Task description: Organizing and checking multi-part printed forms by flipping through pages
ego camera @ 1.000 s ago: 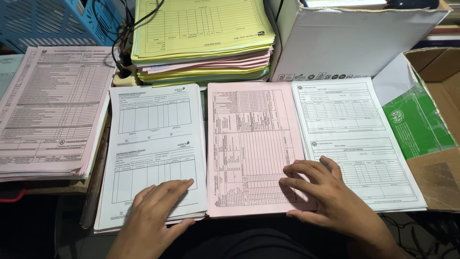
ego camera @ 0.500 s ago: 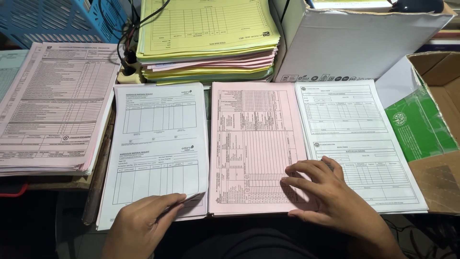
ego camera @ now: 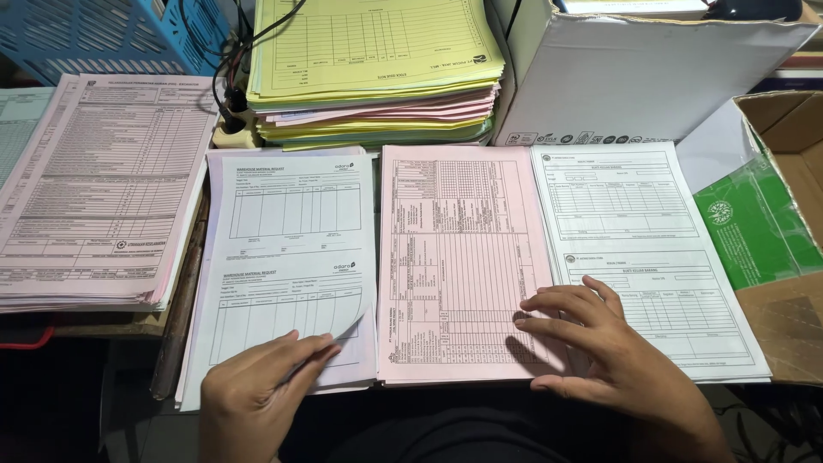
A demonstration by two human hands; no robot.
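Note:
Three stacks of printed forms lie side by side in front of me. My left hand (ego camera: 257, 386) pinches the lifted lower right corner of the top sheet of the pale blue-white form stack (ego camera: 287, 249). My right hand (ego camera: 600, 343) rests flat with fingers spread, across the seam between the pink form stack (ego camera: 463, 249) and the white form stack (ego camera: 634, 231).
A tall pile of yellow and pink forms (ego camera: 377, 69) sits behind. Another pink form stack (ego camera: 94, 189) lies at left. A white cardboard box (ego camera: 651, 77) stands at back right, an open brown carton (ego camera: 789, 283) with a green packet (ego camera: 754, 223) at right. Black cables (ego camera: 227, 77) and a blue crate (ego camera: 103, 34) are at back left.
My left hand went from lying flat on the blue-white stack to curling and lifting the corner of its top sheet. My right hand stayed in place.

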